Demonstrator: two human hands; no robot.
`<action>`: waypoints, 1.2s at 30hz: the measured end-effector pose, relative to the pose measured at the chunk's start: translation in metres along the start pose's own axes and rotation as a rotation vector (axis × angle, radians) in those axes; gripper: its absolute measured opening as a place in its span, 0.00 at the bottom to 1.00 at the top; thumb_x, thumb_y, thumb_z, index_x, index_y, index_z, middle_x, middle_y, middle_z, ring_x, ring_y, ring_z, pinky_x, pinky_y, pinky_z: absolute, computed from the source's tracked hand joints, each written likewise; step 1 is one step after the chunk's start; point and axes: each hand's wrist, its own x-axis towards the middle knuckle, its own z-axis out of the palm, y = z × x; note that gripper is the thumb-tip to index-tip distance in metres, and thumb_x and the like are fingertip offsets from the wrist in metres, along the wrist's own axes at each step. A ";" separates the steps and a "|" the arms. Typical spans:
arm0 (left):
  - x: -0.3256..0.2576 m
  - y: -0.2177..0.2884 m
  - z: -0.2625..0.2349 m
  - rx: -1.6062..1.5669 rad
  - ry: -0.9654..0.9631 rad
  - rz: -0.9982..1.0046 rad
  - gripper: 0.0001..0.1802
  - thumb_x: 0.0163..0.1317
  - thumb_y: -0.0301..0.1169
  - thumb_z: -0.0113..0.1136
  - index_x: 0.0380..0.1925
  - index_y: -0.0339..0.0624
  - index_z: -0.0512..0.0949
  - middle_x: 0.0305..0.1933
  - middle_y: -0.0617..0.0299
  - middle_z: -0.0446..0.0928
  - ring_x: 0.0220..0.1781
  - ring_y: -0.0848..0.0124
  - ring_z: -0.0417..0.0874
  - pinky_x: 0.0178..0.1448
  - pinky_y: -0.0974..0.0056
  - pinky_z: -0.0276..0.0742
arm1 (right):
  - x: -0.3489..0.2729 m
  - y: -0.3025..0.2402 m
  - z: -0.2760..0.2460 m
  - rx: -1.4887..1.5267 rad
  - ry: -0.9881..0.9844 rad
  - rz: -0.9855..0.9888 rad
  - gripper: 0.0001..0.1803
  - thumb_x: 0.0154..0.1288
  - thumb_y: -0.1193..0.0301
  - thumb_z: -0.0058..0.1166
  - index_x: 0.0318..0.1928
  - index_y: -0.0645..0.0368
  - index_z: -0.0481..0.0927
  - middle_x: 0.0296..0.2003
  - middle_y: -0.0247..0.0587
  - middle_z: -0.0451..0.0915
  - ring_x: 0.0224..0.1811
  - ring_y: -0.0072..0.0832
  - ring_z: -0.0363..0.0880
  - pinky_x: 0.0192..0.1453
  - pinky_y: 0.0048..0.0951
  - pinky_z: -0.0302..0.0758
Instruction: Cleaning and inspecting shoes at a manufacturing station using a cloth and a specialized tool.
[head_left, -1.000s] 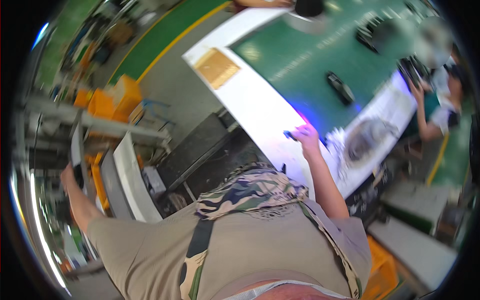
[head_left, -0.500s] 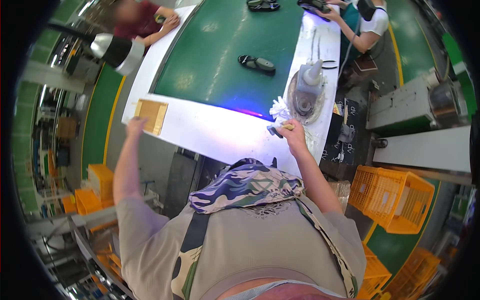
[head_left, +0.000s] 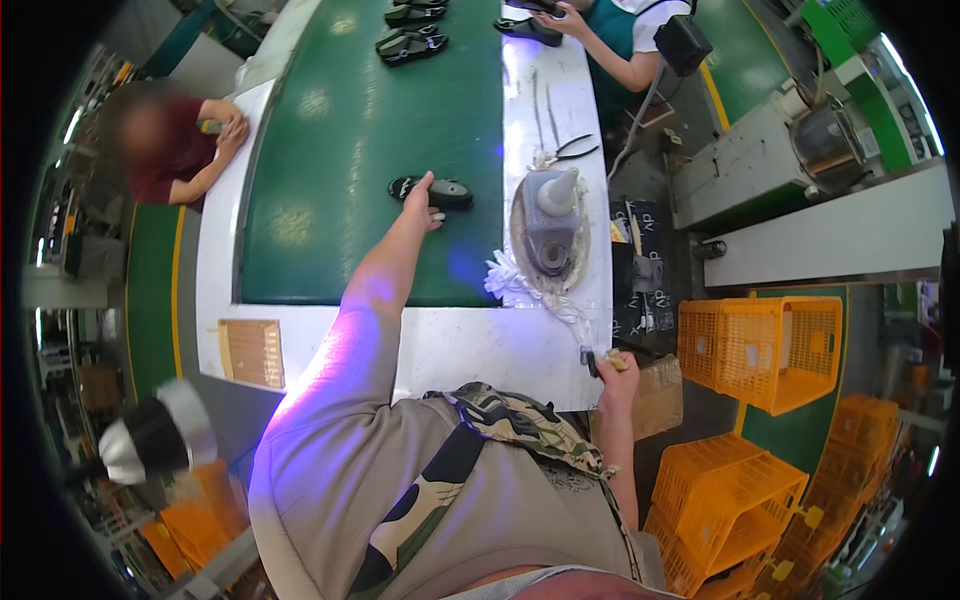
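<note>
My left hand [head_left: 424,204] stretches over the green belt and grips a dark sandal [head_left: 452,194] with a grey insole, thumb across its middle. At the table's right corner, my right hand [head_left: 618,378] is closed round a small tan object [head_left: 617,362]; its kind is not clear. A dark piece [head_left: 591,362] sticks out beside it. Left of a tray [head_left: 519,262] lies a crumpled white cloth [head_left: 508,276]. A grey container with a white conical top [head_left: 557,195] stands in that tray.
Further up the green belt [head_left: 330,150] are several dark sandals [head_left: 412,46]. Pliers [head_left: 577,148] lie beyond the tray. A wooden board [head_left: 255,352] is at the table's left corner. A lamp [head_left: 160,432] hangs left. Co-workers are at both sides; orange crates [head_left: 760,350] stand right.
My left hand has left the wooden board and reached over the belt onto the sandal. My right hand has moved nearer my body, still closed on the tan object. The view has shifted.
</note>
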 end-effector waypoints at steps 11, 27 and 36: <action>0.008 0.000 -0.038 -0.473 -0.401 0.040 0.24 0.54 0.30 0.59 0.53 0.43 0.72 0.56 0.52 0.75 0.57 0.52 0.76 0.61 0.42 0.71 | 0.002 0.008 -0.001 -0.041 0.102 0.038 0.14 0.53 0.85 0.60 0.33 0.55 0.70 0.30 0.29 0.72 0.30 0.20 0.72 0.35 0.24 0.74; -0.300 -0.067 -0.153 0.660 -0.349 1.741 0.29 0.43 0.28 0.77 0.47 0.38 0.75 0.48 0.53 0.81 0.51 0.59 0.83 0.57 0.58 0.79 | 0.064 -0.064 0.211 -0.058 -0.545 -0.188 0.12 0.52 0.79 0.66 0.32 0.58 0.74 0.29 0.28 0.73 0.31 0.17 0.72 0.35 0.22 0.72; -0.353 -0.088 -0.188 0.887 -0.153 2.081 0.27 0.41 0.25 0.75 0.44 0.37 0.76 0.48 0.48 0.81 0.51 0.50 0.84 0.53 0.55 0.82 | -0.006 -0.090 0.297 0.199 -1.003 -0.174 0.13 0.54 0.82 0.65 0.34 0.59 0.73 0.36 0.35 0.76 0.35 0.21 0.77 0.38 0.24 0.78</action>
